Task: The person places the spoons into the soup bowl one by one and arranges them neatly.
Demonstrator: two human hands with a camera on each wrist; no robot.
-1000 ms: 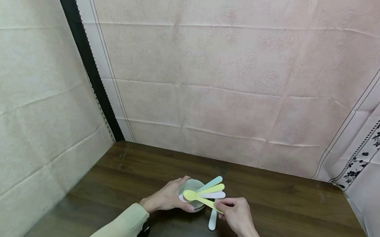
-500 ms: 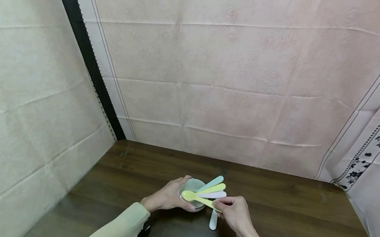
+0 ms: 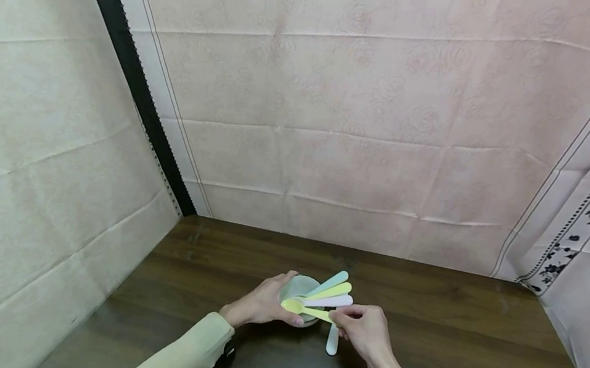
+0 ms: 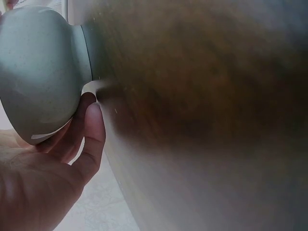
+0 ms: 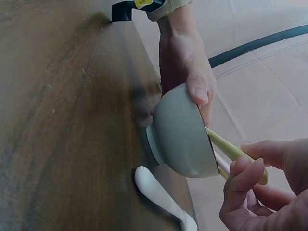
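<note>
A pale grey-green bowl stands on the wooden table, and my left hand grips its side with the thumb at the rim. In the left wrist view the bowl has the fingers curled about its underside near the foot. My right hand pinches the handle of a yellow spoon, its head over the near part of the bowl. Behind that spoon, a light blue spoon, another yellow spoon and a white spoon lean out over the bowl's right rim.
A whitish spoon lies on the table right of the bowl, partly under the right hand in the head view; the right wrist view shows this spoon beside the bowl's foot. Cloth walls enclose the table's back and sides.
The right hand has brought the yellow spoon slightly left and tipped its head lower, toward the bowl's inside. The left hand keeps its grip on the bowl.
</note>
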